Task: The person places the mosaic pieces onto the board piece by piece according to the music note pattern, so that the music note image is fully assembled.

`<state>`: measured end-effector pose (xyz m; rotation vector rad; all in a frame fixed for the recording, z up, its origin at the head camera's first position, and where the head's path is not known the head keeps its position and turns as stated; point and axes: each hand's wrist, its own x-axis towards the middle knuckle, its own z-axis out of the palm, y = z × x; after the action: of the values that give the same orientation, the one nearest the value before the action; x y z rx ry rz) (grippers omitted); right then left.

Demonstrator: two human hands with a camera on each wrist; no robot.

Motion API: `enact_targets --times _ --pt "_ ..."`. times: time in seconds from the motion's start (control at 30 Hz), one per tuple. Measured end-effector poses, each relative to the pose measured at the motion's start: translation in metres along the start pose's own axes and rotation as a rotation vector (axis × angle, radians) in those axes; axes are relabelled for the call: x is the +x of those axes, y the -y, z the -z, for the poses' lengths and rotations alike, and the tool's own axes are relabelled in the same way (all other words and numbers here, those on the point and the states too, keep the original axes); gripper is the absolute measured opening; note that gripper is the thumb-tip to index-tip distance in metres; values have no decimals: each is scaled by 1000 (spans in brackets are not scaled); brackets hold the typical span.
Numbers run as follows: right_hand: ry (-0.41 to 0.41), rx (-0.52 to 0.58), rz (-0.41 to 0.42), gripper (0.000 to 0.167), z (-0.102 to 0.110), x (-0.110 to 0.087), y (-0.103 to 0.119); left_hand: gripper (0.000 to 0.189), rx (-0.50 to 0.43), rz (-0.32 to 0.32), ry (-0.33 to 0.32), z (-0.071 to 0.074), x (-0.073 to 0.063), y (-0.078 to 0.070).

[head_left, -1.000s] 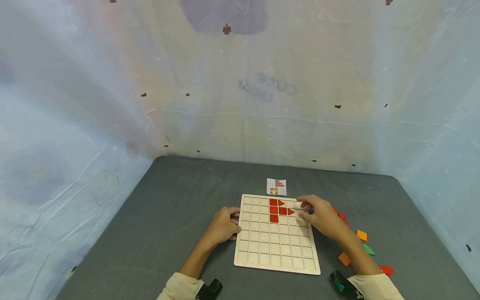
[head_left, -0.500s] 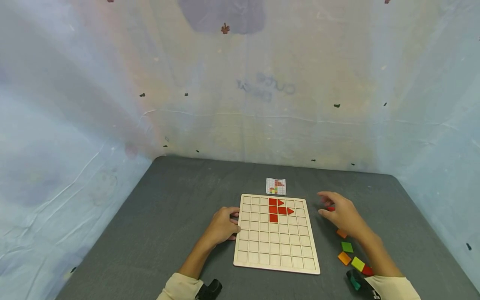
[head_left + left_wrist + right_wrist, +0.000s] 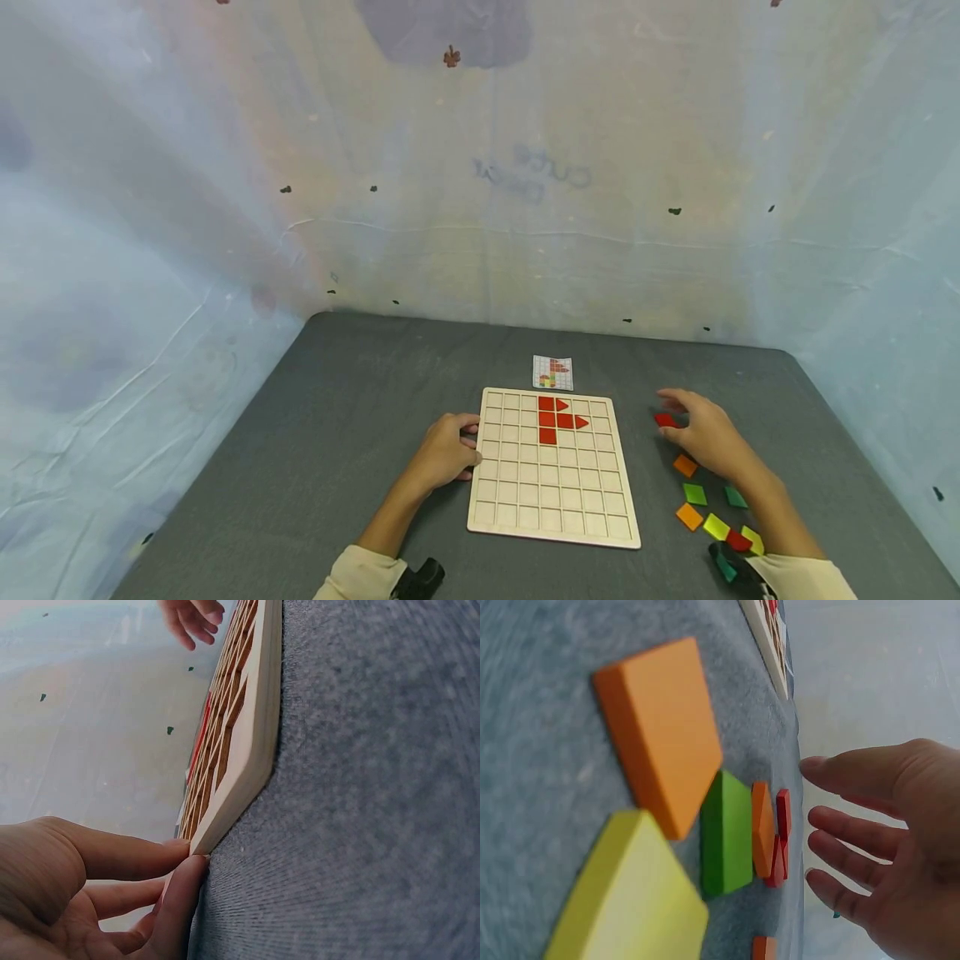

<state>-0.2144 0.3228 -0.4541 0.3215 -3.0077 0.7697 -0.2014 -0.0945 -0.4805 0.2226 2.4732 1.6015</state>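
A pale wooden grid board lies on the dark grey table. Several red squares and pointed pieces sit in its upper cells. My left hand pinches the board's left edge; the left wrist view has the thumb on top and a finger beneath. Off the board's right side, my right hand hovers over the loose pieces with fingers apart and nothing between them. A red piece lies by its thumb. In the right wrist view, red pieces lie beyond an orange block and a green one.
Behind the board lies a small printed card with a coloured grid picture. Loose orange, green and yellow pieces are scattered right of the board. A pale sheet hangs around the table.
My right hand has moved from over the board's upper right corner rightward to the loose red pieces. The left hand stays on the board's edge.
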Motion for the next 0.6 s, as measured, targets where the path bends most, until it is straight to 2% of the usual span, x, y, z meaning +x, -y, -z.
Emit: enact_targets --times 0.3,0.6 --pt "58 -18 -15 60 0 0 -8 64 -3 13 -1 0 1 0" --pt "54 -26 19 46 -2 -1 -10 63 -1 10 -10 -1 0 1"
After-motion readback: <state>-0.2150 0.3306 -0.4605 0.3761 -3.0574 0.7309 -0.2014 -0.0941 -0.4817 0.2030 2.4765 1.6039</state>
